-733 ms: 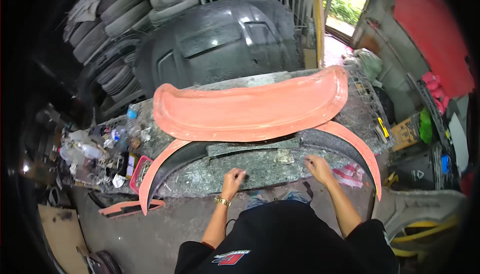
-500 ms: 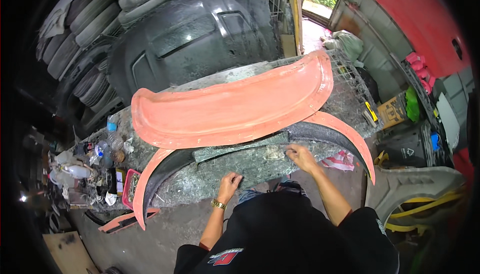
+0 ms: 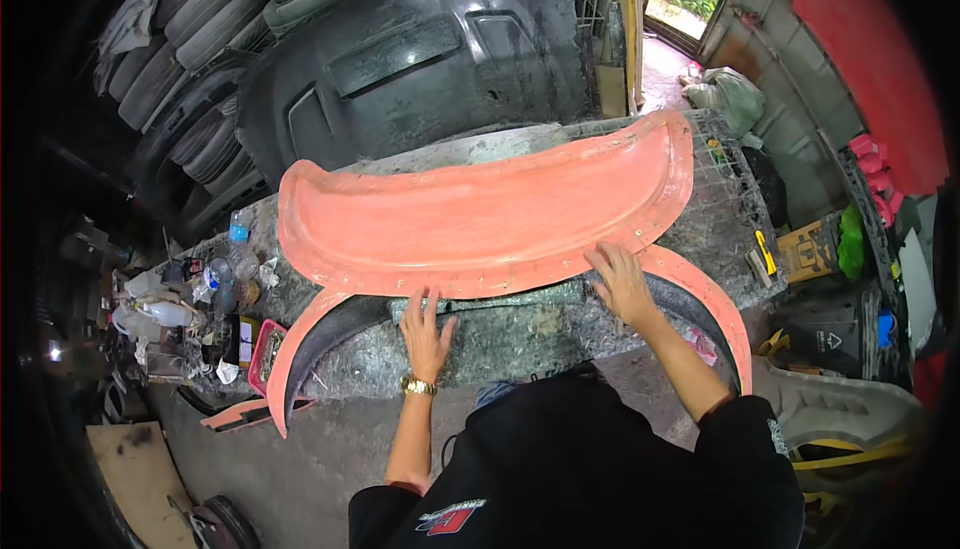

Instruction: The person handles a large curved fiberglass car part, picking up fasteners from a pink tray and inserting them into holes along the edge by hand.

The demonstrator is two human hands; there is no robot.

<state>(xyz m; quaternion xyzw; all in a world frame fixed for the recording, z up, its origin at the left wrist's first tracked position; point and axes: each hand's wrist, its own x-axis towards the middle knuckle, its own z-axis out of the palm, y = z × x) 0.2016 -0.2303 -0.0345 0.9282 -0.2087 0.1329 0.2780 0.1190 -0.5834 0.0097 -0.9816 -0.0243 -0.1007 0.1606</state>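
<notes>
A long salmon-pink moulded panel (image 3: 480, 214) with a raised flanged rim lies across the workbench (image 3: 500, 344). Beneath its near side rests a pink arched piece, like a fender flare (image 3: 300, 349), dark on its inner face; its two curved ends stick out left and right. My left hand (image 3: 427, 336) has its fingers spread, with the tips at the panel's near edge. Farther right, my right hand (image 3: 622, 286) lies with fingers stretched over the same edge, touching the rim. Neither hand is closed round anything. What the thumbs touch underneath is hidden.
A large black car bonnet (image 3: 420, 59) leans behind the bench. Bottles (image 3: 240, 249) and a pink tray (image 3: 262, 357) crowd the left end. A yellow cutter (image 3: 766, 251) lies at the right end, beside a cardboard box (image 3: 808, 249). A grey fender-like part (image 3: 840, 404) stands at lower right.
Both hands have moved forward from the bench's near side to the panel's near edge, and their curled fingers have opened out. The whole view has shifted slightly.
</notes>
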